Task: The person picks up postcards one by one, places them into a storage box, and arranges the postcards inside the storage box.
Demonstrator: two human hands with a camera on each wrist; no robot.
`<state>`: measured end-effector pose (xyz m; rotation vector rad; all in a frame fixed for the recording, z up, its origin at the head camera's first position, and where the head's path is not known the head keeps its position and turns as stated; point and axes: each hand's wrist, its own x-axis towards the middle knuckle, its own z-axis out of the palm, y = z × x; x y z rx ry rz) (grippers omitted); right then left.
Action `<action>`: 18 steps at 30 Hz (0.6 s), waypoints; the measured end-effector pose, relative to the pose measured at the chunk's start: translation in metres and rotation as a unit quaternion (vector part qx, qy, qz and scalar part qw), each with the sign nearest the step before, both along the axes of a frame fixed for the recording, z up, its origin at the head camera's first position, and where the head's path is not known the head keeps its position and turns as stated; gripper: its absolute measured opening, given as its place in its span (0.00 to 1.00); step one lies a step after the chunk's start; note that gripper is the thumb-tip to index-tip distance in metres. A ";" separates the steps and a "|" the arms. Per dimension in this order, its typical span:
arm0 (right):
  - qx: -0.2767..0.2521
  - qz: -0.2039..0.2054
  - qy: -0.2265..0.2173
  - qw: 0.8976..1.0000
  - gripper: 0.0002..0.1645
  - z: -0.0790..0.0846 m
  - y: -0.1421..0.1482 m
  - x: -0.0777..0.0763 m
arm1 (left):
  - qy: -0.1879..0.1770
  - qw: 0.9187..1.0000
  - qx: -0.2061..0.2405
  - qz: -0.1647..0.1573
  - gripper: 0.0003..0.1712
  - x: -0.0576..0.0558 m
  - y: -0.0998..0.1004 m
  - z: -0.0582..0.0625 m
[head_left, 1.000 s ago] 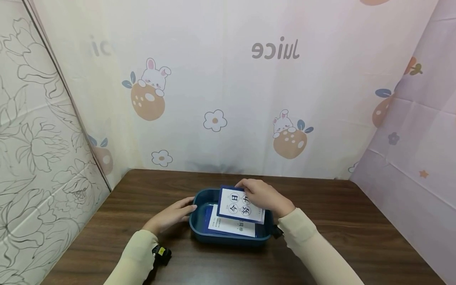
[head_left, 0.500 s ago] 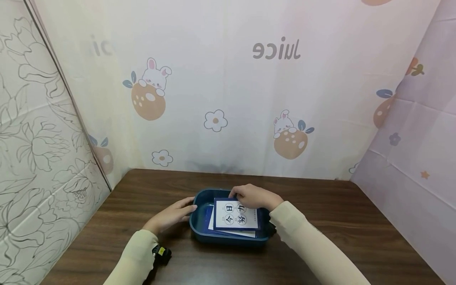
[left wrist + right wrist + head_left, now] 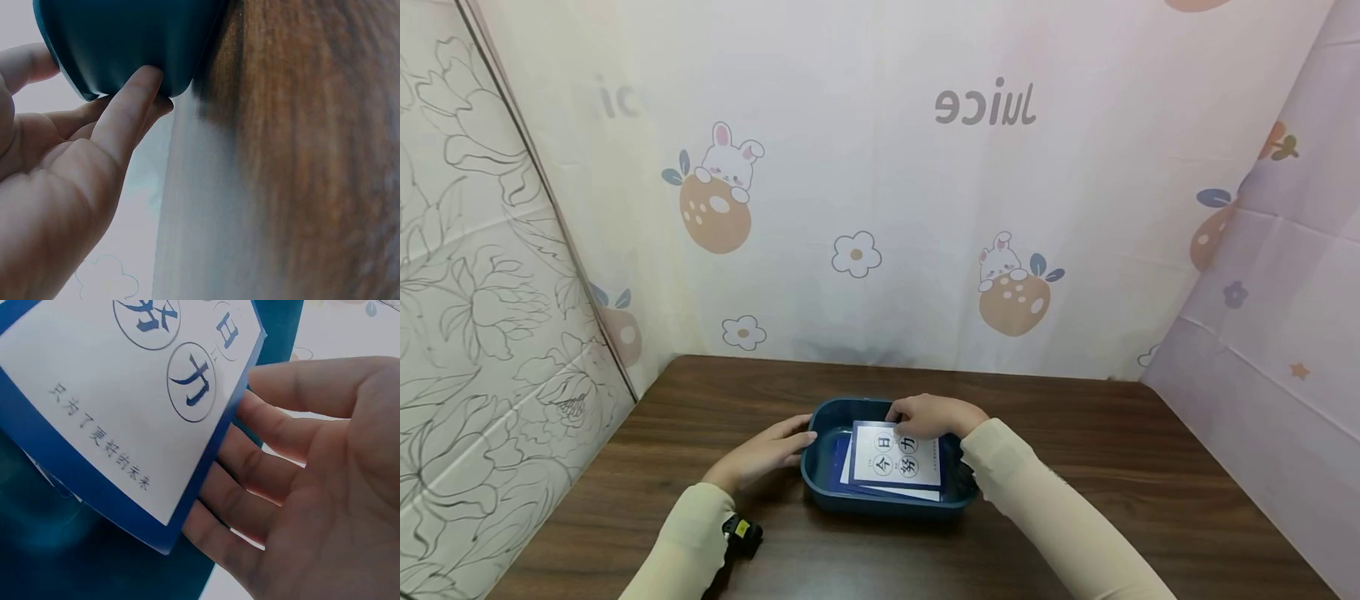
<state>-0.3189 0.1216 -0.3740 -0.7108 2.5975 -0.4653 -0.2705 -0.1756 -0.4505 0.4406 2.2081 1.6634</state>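
Note:
A dark teal rectangular box [image 3: 887, 505] stands on the table. My left hand [image 3: 762, 454] holds its left end, with fingertips against the outer wall [image 3: 125, 37] and one finger at the rim. Inside the box, a white card with a blue border and dark Chinese characters [image 3: 889, 473] lies on top of other blue-and-white pieces [image 3: 842, 467]. My right hand [image 3: 934, 417] holds this top card by its far edge. In the right wrist view, the thumb is at the card's edge and the other fingers [image 3: 250, 506] pass behind it.
The brown wooden table [image 3: 1075, 483] extends around the box. Behind it hangs a pale curtain [image 3: 880, 192] printed with rabbits and fruit. A black wrist device [image 3: 742, 535] sits at the left cuff.
The top card has come down from a raised, tilted position into the box and straightened over the pieces beneath. My right hand moved with it, slightly left and down. My left hand stays put.

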 end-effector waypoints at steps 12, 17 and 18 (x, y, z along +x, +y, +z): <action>0.019 0.035 0.005 0.999 0.21 0.002 0.004 0.003 | -0.003 1.000 -0.011 0.011 0.35 0.000 0.001 0.001; -0.013 0.044 0.005 0.999 0.22 0.008 0.014 0.008 | -0.001 1.000 -0.009 0.009 0.35 0.000 0.001 0.000; -0.020 0.045 0.006 0.999 0.22 0.010 0.017 0.011 | -0.001 1.000 -0.009 0.009 0.35 0.000 0.001 0.000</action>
